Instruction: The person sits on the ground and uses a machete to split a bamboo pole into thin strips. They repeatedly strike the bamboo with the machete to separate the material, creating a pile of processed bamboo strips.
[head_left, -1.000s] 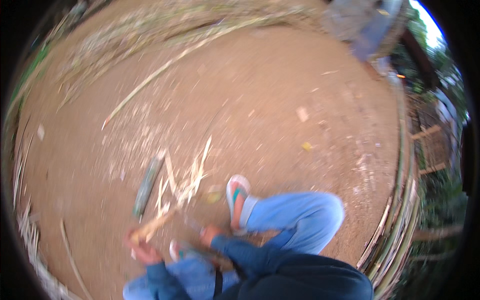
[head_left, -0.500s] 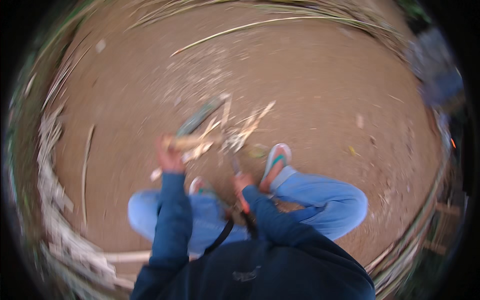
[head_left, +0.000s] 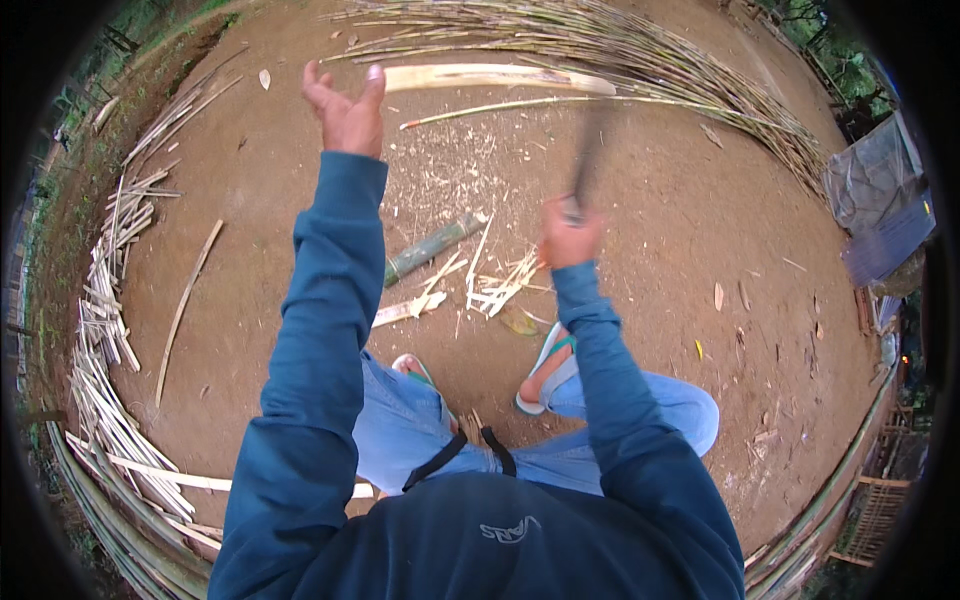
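My left hand (head_left: 348, 112) is stretched far forward with its fingers spread apart. Just right of its thumb tip is a pale split bamboo piece (head_left: 490, 77), which the fingers are not wrapped around; whether it hangs in the air or lies down I cannot tell. My right hand (head_left: 572, 232) is closed round the handle of a machete, whose dark blade (head_left: 592, 150) points forward and is smeared by motion. Between the hands and my feet, a green bamboo log (head_left: 435, 248) lies on the ground beside pale split bamboo slivers (head_left: 510, 282).
A bundle of long thin stalks (head_left: 640, 45) spans the far side. Pale bamboo strips (head_left: 110, 290) pile along the left edge, with a single stick (head_left: 190, 310) nearer. Wood chips (head_left: 440, 165) litter the brown soil. A grey sheet (head_left: 870, 180) stands at the right.
My left hand has reached forward and its fingers have opened; the pale bamboo piece is now farther forward. The machete has swung up and forward in my right hand.
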